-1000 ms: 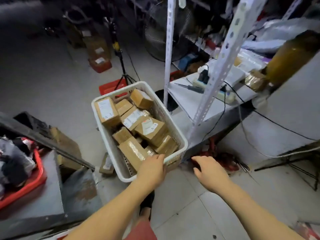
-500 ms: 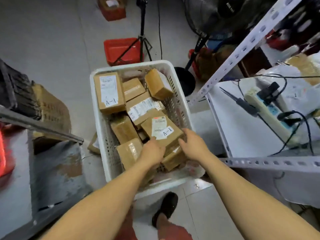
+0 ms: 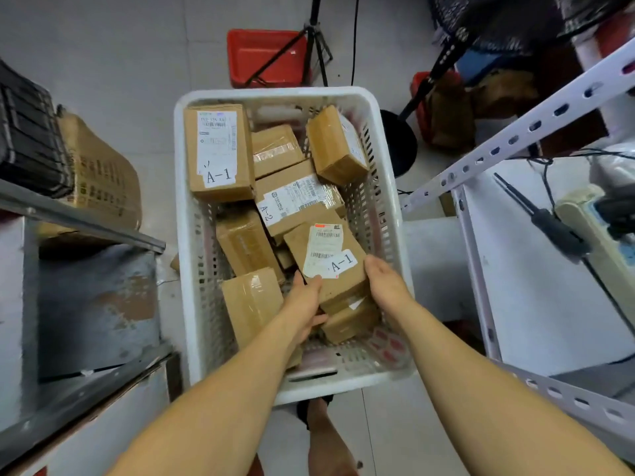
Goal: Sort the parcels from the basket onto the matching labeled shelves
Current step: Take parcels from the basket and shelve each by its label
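white perforated plastic basket [image 3: 185, 235] on pale tiled floor [image 3: 103, 46], packed with brown cardboard parcels. both hands down inside near end of basket, on one small brown cardboard parcel with white shipping label and "a-1" tag [image 3: 330, 266]. left hand [image 3: 305, 304] clasping that parcel's left edge, thumb up on the label corner, fingers curled under. right hand [image 3: 386, 286] cupped against its right edge, fingers wrapped round the side (fingertips hidden under the box). parcel tilted, lying atop other boxes, touching the "a-2" labelled flat brown parcel [image 3: 295, 201] behind it. larger upright brown box marked "a-1" [image 3: 218, 152] at far left corner of basket. plain taped brown box [image 3: 251, 304] just beside left wrist. small angled brown box [image 3: 336, 146] at far right, leaning on basket wall. white slotted-angle metal shelf unit [image 3: 515, 139] on the right, carrying a beige power strip [image 3: 591, 228] and black cables. grey worn metal shelf [image 3: 86, 304] on the left. red plastic bin [image 3: 264, 56] beyond basket, black tripod legs [image 3: 309, 39] over it.
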